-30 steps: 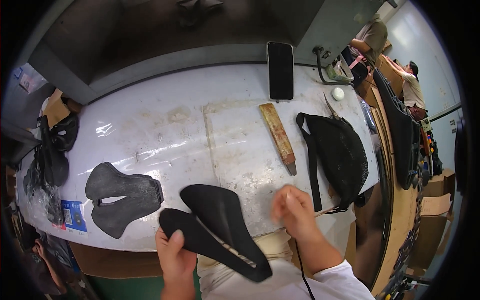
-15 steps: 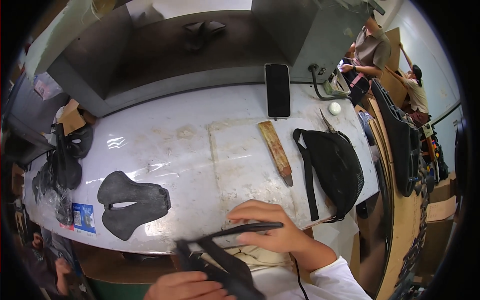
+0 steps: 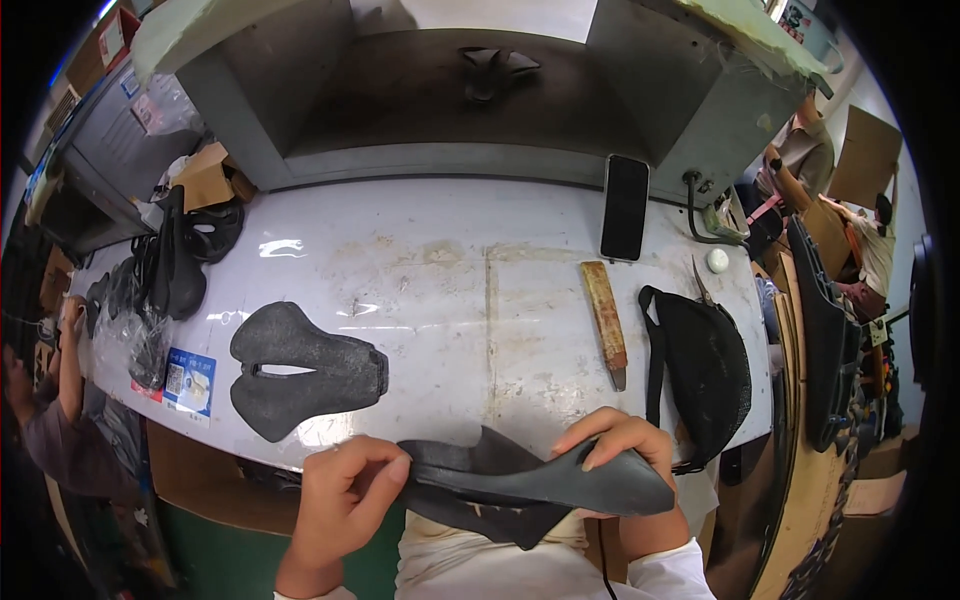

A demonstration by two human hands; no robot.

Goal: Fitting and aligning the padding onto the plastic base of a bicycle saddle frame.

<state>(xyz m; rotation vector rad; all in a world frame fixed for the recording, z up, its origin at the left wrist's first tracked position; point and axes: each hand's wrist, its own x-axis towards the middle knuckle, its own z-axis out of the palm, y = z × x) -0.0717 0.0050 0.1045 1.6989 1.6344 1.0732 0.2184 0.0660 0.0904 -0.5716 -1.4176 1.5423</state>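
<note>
Just off the front edge of the table I hold a black bicycle saddle piece (image 3: 540,485), with loose, thin flaps along its side. My left hand (image 3: 345,495) pinches its left end between thumb and fingers. At the other end my right hand (image 3: 630,450) is wrapped round the smooth, rounded part, its fingers over the top. To the left on the table lies a flat dark grey saddle pad (image 3: 310,345) with a slot in its middle; neither hand touches it.
A stained flat-handled tool (image 3: 605,320), a black pouch-like piece (image 3: 705,375), scissors (image 3: 702,280) and a phone (image 3: 626,205) lie right. A grey metal booth (image 3: 510,165) stands behind. Black saddles (image 3: 175,270) sit left. Other people (image 3: 75,420) are beyond both sides.
The black saddle piece has been raised and turned level across my front. My left hand has come up to its left end, my right hand now wraps its right end. The view has shifted.
</note>
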